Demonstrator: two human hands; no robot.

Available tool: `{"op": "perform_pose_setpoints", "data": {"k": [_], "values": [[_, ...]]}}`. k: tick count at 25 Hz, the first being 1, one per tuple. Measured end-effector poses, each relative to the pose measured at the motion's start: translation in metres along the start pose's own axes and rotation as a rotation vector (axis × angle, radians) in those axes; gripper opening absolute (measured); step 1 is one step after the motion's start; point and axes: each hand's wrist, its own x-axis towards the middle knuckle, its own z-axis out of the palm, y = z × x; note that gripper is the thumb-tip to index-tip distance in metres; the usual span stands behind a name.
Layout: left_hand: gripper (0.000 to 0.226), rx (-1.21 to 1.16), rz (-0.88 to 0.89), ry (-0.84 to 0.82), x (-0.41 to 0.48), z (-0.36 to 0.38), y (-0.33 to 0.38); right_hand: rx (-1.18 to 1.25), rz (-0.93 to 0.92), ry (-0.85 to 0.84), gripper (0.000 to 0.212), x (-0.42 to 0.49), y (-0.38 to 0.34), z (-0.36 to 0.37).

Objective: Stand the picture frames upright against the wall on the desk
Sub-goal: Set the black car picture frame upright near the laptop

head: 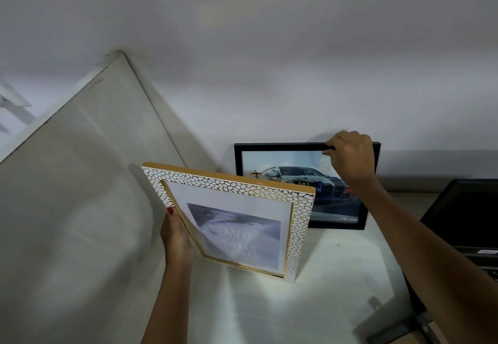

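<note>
A black picture frame (280,152) with a car photo stands upright on the white desk (336,262), its back to the wall (269,87). My right hand (350,155) grips its top edge near the right corner. A white-and-gold pebbled frame (299,225) is held tilted in front of it, its lower right corner touching or just above the desk. My left hand (175,238) holds that frame by its left side, thumb on the front. It covers the black frame's lower left part.
A tall pale side panel (80,182) closes off the left. An open black laptop (463,214) sits at the right, close to the black frame. A dark bracket (398,324) shows below the desk's front right edge.
</note>
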Motion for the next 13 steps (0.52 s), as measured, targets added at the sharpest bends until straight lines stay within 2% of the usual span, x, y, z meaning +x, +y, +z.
{"op": "perform_pose_setpoints", "data": {"k": [4, 8, 11, 13], "values": [[0.058, 0.003, 0.043, -0.051, -0.002, 0.001, 0.0, -0.043, -0.005, 0.026, 0.013, -0.003, -0.002, 0.004], [0.032, 0.001, -0.015, -0.01, 0.002, -0.003, 0.001, -0.042, 0.031, 0.014, 0.022, -0.009, -0.007, -0.002], [0.044, -0.052, -0.02, -0.015, -0.008, -0.002, 0.003, -0.022, 0.081, -0.021, 0.039, -0.024, -0.012, -0.016], [0.059, -0.09, 0.012, -0.025, -0.021, 0.001, 0.006, 0.118, 0.144, -0.017, 0.039, -0.042, -0.017, -0.032]]}}
